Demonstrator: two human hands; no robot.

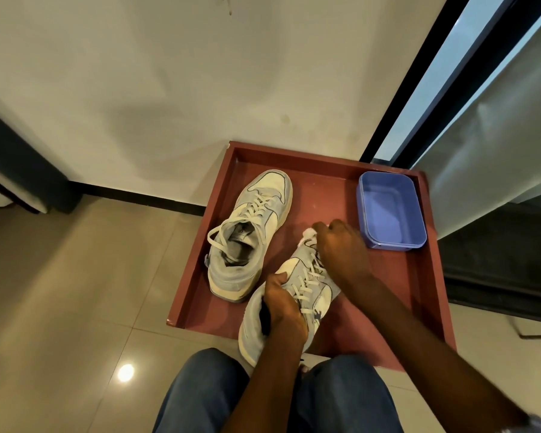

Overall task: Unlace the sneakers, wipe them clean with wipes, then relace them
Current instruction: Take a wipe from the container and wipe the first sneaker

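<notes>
Two grey-and-white laced sneakers lie on a red tray. The far sneaker stands on its sole at the tray's left, untouched. The near sneaker is tilted, heel toward me. My left hand grips it at the collar, fingers curled into the opening. My right hand is curled over the toe, pressing a white wipe that peeks out from under the fingers. The laces on both sneakers are threaded.
An empty blue plastic tub sits at the tray's back right, close to my right hand. The tray lies on a tiled floor against a white wall. A dark window frame and a curtain stand to the right. My knees in jeans are below.
</notes>
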